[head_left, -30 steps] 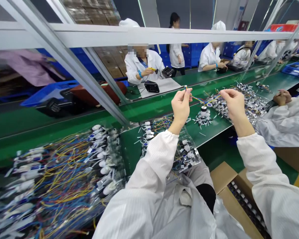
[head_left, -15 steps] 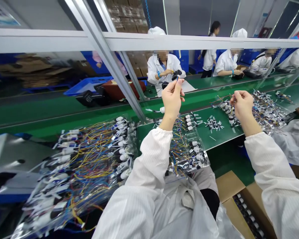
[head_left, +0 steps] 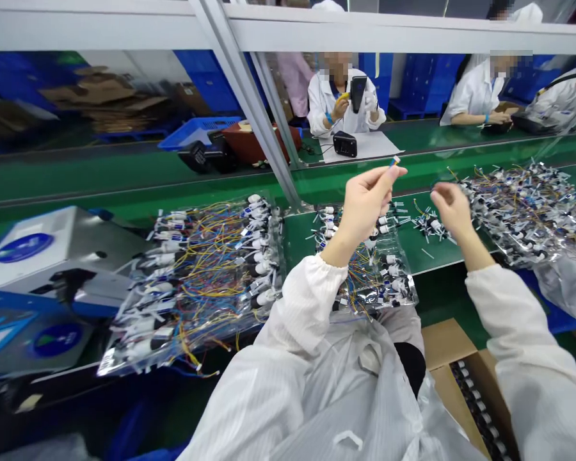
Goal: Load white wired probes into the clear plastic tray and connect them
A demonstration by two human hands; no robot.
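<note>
Shifted rightward since the earlier frame, left grip [head_left: 365, 200] clamped on a small wire connector [head_left: 394, 162], long axis tilted far-right; nearby right grip [head_left: 454, 211] curled, hold unclear, over bagged wire harnesses [head_left: 523, 211].

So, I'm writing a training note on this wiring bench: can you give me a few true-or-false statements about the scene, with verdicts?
The left hand pinches a small connector with coloured wires. True.

The right hand grips a screwdriver. False: no tool shows in it; its fingers curl above the green bench.

A clear plastic bag of white wired connectors lies to the left of the hands. True.

The cardboard box at lower right is closed. False: it stands open, with rows of small dark parts inside.

A co-worker across the bench wears a white coat. True.
</note>
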